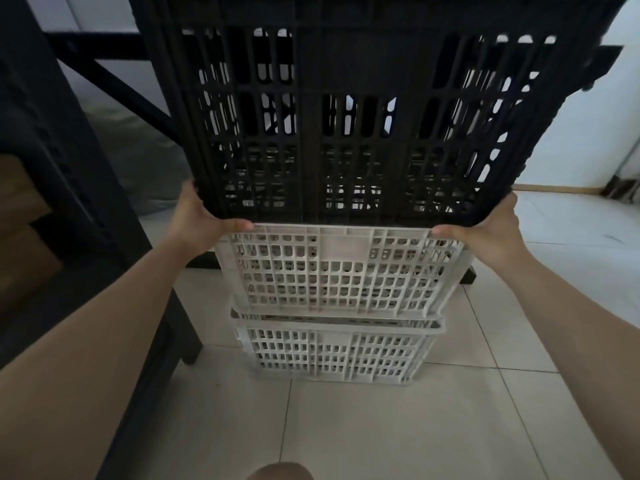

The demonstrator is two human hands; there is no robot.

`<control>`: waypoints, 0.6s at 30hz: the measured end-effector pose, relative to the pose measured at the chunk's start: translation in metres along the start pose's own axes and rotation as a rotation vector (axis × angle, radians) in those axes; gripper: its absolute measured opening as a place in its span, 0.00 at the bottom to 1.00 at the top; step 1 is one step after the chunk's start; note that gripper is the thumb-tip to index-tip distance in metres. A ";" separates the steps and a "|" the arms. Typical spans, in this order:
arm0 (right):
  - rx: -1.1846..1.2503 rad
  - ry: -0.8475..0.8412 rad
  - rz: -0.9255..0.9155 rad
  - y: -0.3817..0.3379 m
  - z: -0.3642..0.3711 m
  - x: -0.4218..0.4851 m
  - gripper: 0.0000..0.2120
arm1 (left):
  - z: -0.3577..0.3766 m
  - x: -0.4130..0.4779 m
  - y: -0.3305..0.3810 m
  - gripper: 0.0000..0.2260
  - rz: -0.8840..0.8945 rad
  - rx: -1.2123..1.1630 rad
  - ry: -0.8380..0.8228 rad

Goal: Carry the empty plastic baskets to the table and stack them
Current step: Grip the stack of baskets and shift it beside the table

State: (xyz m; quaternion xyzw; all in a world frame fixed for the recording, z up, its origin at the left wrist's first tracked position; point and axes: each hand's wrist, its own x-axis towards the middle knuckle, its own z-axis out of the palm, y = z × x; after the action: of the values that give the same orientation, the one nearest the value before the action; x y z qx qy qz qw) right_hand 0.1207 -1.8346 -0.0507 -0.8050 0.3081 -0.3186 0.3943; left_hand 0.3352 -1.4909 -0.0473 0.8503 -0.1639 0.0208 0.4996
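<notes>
A large black slatted plastic basket [346, 116] fills the upper middle of the head view, sitting on top of two white slatted baskets. My left hand [202, 216] grips its lower left corner and my right hand [491, 226] grips its lower right corner. Directly below it is the upper white basket [341, 271], which rests on the lower white basket [341, 351] standing on the tiled floor. I see nothing inside the baskets through their slats.
A dark metal frame with a leg [86, 209] stands at the left, close to the stack. Pale floor tiles [398, 427] spread in front and to the right. A white wall [595, 126] lies beyond on the right.
</notes>
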 end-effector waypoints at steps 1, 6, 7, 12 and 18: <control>0.024 0.018 -0.022 0.004 0.002 -0.002 0.54 | 0.003 -0.004 -0.003 0.45 0.015 -0.017 0.008; 0.206 0.054 0.146 0.059 0.037 -0.039 0.64 | 0.036 -0.038 -0.059 0.52 -0.058 -0.106 0.046; 0.213 0.008 0.243 0.076 0.047 -0.051 0.66 | 0.045 -0.044 -0.074 0.56 -0.137 -0.131 0.034; 0.214 -0.200 0.298 0.147 0.083 -0.083 0.56 | 0.088 -0.056 -0.140 0.47 -0.264 -0.105 -0.126; 0.134 -0.194 0.335 0.176 0.095 -0.056 0.53 | 0.114 -0.054 -0.183 0.53 -0.184 -0.124 -0.166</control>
State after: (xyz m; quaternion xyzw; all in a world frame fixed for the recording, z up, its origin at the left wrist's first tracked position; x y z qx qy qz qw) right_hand 0.1155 -1.8392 -0.2581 -0.7414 0.3765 -0.1895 0.5221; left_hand 0.3247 -1.4923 -0.2694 0.8281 -0.1270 -0.1056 0.5357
